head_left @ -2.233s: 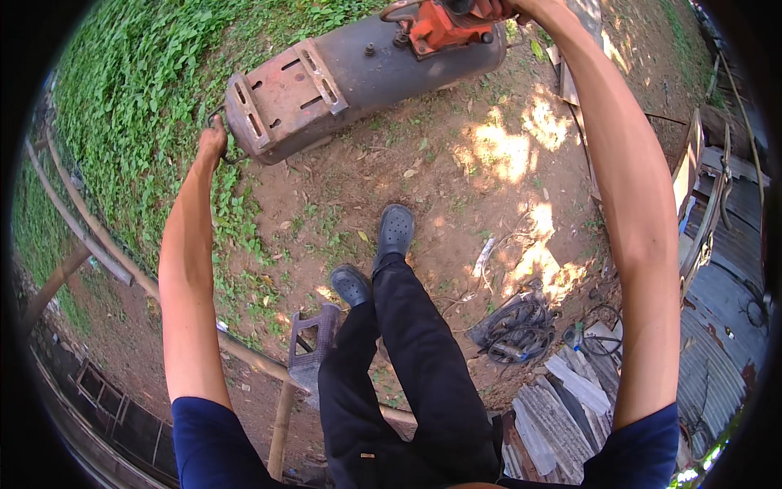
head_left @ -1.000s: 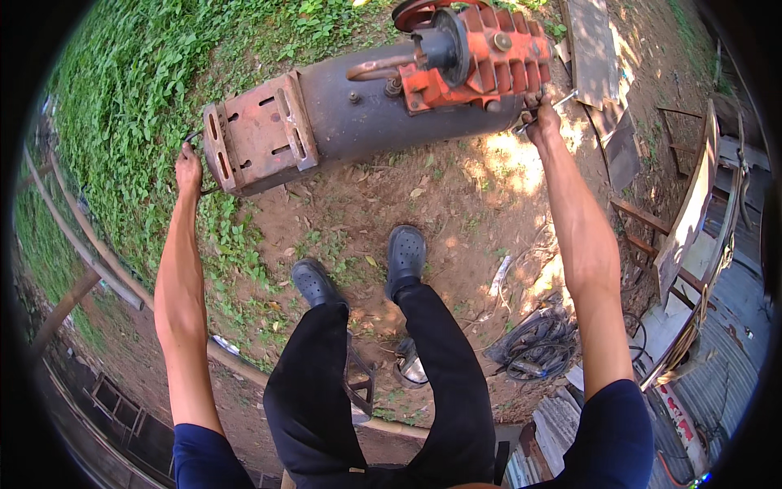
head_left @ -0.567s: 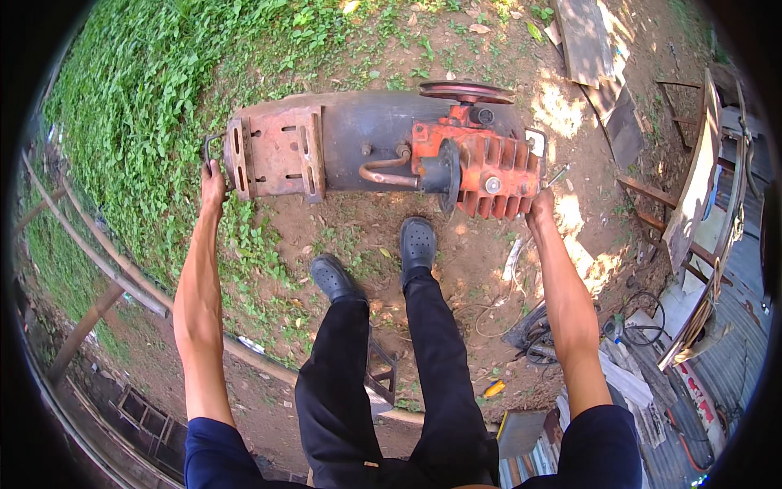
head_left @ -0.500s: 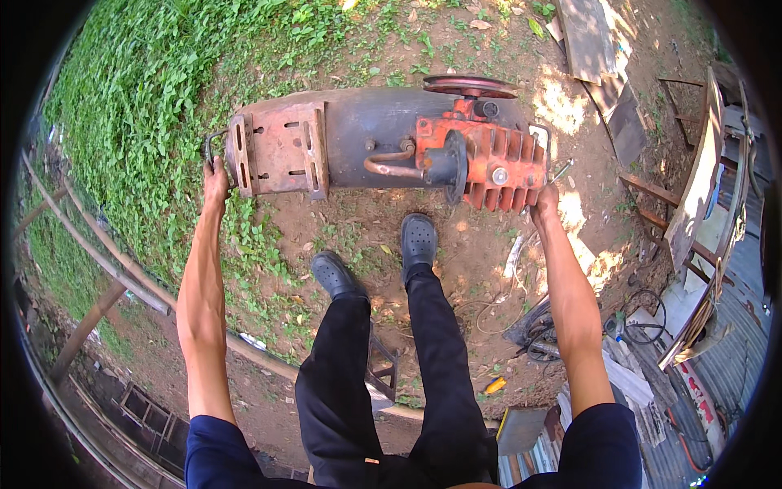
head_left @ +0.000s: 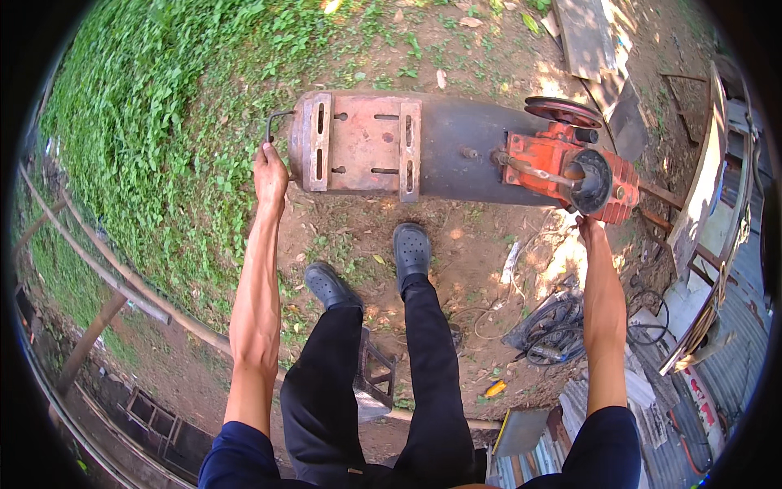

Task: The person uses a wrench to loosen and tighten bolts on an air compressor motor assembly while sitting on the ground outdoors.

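An old air compressor (head_left: 472, 147) lies crosswise in front of my feet, with a dark, rusty cylindrical tank. A slotted mounting plate (head_left: 364, 143) covers the tank's left part. On its right end sits a red finned pump (head_left: 623, 183) with a pulley wheel (head_left: 564, 112) and a bent copper pipe (head_left: 529, 167). My left hand (head_left: 270, 173) is closed round the bent metal handle (head_left: 270, 126) at the left end. At the right end my right hand (head_left: 590, 230) grips the compressor from below the pump; its fingertips are mostly hidden.
Green plants (head_left: 163, 122) grow over the dirt at left. Bamboo poles (head_left: 122, 277) run along the lower left. Boards (head_left: 586, 41) and corrugated metal sheets (head_left: 733, 310) lie at right. Near my right forearm are tangled black cables (head_left: 554, 326) and a small yellow object (head_left: 495, 389).
The compressor has shifted to the right with both hands on it. Its right end has swung slightly nearer to me, and the pump appears turned.
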Available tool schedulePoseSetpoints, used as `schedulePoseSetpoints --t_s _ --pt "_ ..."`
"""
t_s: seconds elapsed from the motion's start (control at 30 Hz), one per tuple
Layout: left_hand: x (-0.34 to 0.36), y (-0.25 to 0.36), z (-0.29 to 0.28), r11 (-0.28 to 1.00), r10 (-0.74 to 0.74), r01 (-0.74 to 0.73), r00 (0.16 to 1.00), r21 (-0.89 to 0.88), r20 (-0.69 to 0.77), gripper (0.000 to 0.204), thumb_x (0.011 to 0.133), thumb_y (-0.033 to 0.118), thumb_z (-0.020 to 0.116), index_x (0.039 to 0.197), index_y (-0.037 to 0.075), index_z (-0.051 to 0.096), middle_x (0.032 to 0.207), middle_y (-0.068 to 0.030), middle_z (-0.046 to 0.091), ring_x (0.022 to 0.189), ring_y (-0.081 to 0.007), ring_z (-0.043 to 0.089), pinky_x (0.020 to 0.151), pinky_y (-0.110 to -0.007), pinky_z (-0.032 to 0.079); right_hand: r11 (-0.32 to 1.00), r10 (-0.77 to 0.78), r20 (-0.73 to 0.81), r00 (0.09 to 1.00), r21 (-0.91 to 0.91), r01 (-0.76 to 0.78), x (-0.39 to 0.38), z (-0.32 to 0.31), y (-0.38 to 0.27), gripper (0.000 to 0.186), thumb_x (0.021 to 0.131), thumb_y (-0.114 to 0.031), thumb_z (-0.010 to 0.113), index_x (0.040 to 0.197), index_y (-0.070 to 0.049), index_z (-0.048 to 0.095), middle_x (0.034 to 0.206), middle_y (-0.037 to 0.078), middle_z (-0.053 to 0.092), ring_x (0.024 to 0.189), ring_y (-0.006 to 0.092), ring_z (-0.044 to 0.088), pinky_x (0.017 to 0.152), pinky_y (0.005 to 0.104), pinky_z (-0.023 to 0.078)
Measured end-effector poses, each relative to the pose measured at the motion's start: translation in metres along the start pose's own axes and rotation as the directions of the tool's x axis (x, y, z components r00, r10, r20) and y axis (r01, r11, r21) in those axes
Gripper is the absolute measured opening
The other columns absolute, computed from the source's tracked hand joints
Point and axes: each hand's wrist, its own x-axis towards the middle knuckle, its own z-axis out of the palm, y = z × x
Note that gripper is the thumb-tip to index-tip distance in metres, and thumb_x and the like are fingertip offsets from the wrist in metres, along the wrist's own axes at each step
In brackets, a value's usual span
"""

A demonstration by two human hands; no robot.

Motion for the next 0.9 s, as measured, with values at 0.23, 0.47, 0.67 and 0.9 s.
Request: schedulePoseSetpoints --t_s 0.23,0.47,0.67,0.9 --pt "0.005 0.118 0.067 0.997 0.073 -0.072 0.989 -0.011 0.128 0.045 0.100 0.037 0.042 0.123 0.004 0.061 0.095 -0.0211 0.067 0.086 -0.0330 0.064 0.078 -0.043 0.047 0.999 0.016 -0.196 0.981 0.042 -0.008 -0.005 -0.067 -0.012 0.020 0.097 -0.035 0.056 0.088 -0.018 0.051 0.066 -0.003 0.045 0.051 0.0123 0.040 0.040 0.0272 0.031" --pt "0.047 0.236 0.166 0.919 0.379 -0.394 0.865 -0.021 0.328 0.045 0.097 0.041 0.046 0.128 0.011 0.060 0.113 -0.0219 0.066 0.106 -0.0373 0.063 0.090 -0.043 0.048 0.993 0.114 -0.456 0.883 0.078 -0.088 -0.044 -0.086 -0.019 0.036 0.101 -0.049 0.038 0.097 -0.015 0.052 0.077 -0.002 0.047 0.051 0.0117 0.036 0.040 0.0254 0.026" --pt "0.047 0.270 0.218 0.908 0.390 -0.420 0.829 -0.015 0.401 0.043 0.098 0.039 0.048 0.126 0.010 0.062 0.108 -0.0189 0.067 0.099 -0.0259 0.062 0.088 -0.037 0.046 0.990 0.143 -0.460 0.877 0.075 -0.122 -0.029 -0.137 -0.017 0.041 0.100 -0.055 0.033 0.094 -0.018 0.049 0.078 -0.003 0.047 0.050 0.0114 0.031 0.041 0.0257 0.026" --pt "0.045 0.271 0.210 0.894 0.420 -0.445 0.803 -0.043 0.424 0.042 0.099 0.038 0.047 0.125 0.008 0.061 0.107 -0.0202 0.067 0.098 -0.0275 0.062 0.087 -0.039 0.046 0.955 -0.127 -0.745 0.654 0.087 0.284 -0.069 -0.074 0.036 0.019 0.098 -0.035 0.042 0.114 -0.025 0.047 0.102 0.004 0.055 0.059 0.0147 0.043 0.043 0.0281 0.034"
